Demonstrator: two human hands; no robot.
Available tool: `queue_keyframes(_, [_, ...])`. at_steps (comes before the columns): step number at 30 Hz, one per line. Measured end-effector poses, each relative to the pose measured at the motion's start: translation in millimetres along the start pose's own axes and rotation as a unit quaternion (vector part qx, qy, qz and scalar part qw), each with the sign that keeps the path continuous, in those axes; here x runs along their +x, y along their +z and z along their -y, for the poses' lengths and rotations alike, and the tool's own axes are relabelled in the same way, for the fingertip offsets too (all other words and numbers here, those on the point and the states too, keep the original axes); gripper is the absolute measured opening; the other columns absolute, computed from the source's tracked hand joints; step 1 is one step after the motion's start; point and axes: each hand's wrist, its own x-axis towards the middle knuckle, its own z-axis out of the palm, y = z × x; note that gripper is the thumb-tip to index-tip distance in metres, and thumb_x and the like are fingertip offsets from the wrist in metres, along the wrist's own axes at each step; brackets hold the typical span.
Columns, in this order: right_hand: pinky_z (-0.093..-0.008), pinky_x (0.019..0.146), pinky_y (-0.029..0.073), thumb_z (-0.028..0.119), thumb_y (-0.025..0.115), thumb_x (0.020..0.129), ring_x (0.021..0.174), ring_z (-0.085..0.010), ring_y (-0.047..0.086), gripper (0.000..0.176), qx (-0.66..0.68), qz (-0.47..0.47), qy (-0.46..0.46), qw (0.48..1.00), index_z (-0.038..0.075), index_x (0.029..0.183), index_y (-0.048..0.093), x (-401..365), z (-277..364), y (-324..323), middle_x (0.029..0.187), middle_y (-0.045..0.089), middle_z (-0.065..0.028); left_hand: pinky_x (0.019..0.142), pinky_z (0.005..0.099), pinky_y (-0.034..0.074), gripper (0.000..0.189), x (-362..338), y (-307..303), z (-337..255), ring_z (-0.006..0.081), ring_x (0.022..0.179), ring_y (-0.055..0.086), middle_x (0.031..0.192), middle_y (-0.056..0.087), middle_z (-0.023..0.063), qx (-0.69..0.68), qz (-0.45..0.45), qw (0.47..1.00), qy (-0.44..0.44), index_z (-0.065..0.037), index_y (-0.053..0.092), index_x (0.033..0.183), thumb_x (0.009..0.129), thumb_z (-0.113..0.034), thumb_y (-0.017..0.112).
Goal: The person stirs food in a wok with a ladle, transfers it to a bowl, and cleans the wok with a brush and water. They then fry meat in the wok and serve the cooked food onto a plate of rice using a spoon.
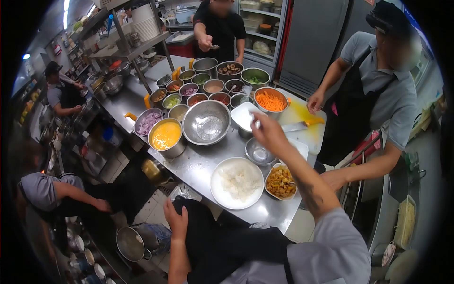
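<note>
My right hand [268,132] is stretched out over the table, its fingers pinched together at the near edge of a white square container [244,115]. What the fingers hold, if anything, is too small to make out. Below the wrist sits a small steel bowl [259,152]. Close to my body are a white plate of pale, flaky food [237,183] and a dish of brown cooked pieces [281,182] with a utensil in it. Beside my black apron, off the table's edge, my left hand [176,219] hangs raised with thumb and fingers apart, holding nothing.
A large steel bowl [206,122], a pot of yellow liquid [166,136], shredded carrots [271,101] and several ingredient tins crowd the table. A yellow-handled knife [302,125] lies on the cutting board [316,137]. Co-workers stand right, opposite and left. A pot [131,243] stands lower left.
</note>
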Motion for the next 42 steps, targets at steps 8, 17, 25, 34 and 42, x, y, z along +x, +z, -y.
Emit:
queue_keyframes(8, [-0.037,0.064,0.05,0.012,0.066,0.075,0.069,-0.0314,0.064,0.045,-0.019,-0.036,0.079,0.996,0.0,0.117,0.054,189.4,-119.6,53.5,0.072,0.063,-0.0152,0.098,0.0489,0.034,0.062,-19.8,-2.4,22.6,0.045,0.117,0.042,0.128,0.042,0.0282,0.087,-0.011,0.994,-0.071,0.005,0.041,0.126,0.074,-0.017,0.065])
queue_keyframes(17, [-0.044,0.076,0.048,0.015,0.069,0.075,0.091,-0.0378,0.058,0.057,-0.122,-0.084,-0.073,0.986,0.014,0.128,0.05,275.8,-162.1,117.8,0.103,0.053,-0.0222,0.098,0.0494,0.034,0.058,-13.7,-24.5,11.5,0.0448,0.115,0.043,0.125,0.044,0.0276,0.107,-0.003,0.986,-0.127,0.005,0.045,0.122,0.073,-0.017,0.064])
queue_keyframes(25, [-0.0443,0.073,0.047,0.021,0.051,0.089,0.086,-0.0403,0.058,0.024,-0.062,-0.137,-0.238,0.959,0.0,0.093,0.061,312.8,-132.1,135.8,0.101,0.059,-0.0217,0.098,0.0497,0.034,0.057,-11.6,-19.6,17.2,0.0447,0.115,0.044,0.126,0.044,0.0271,0.123,-0.019,0.983,-0.138,0.004,0.045,0.122,0.073,-0.017,0.064])
queue_keyframes(34, [-0.0206,0.044,0.035,0.035,0.041,0.1,0.047,-0.0052,0.042,0.039,0.358,-0.05,0.093,0.928,0.001,0.096,0.06,172.3,24.3,37.1,0.059,0.048,0.0008,0.102,0.0479,0.031,0.056,-7.7,-12.8,16.5,0.0467,0.122,0.038,0.131,0.037,0.0317,0.132,-0.018,0.985,-0.109,0.007,0.041,0.126,0.079,-0.016,0.062])
queue_keyframes(42, [-0.0217,0.039,0.026,0.035,0.047,0.097,0.043,-0.0052,0.029,0.028,0.595,0.258,0.558,0.518,0.007,0.099,0.053,-128.3,98.4,81.0,0.06,0.036,0.0048,0.071,0.0294,0.048,0.039,-5.8,23.1,-50.9,0.0194,0.082,0.06,0.094,0.061,0.0133,-0.256,0.144,0.942,-0.164,0.005,0.046,0.125,0.093,-0.016,0.052])
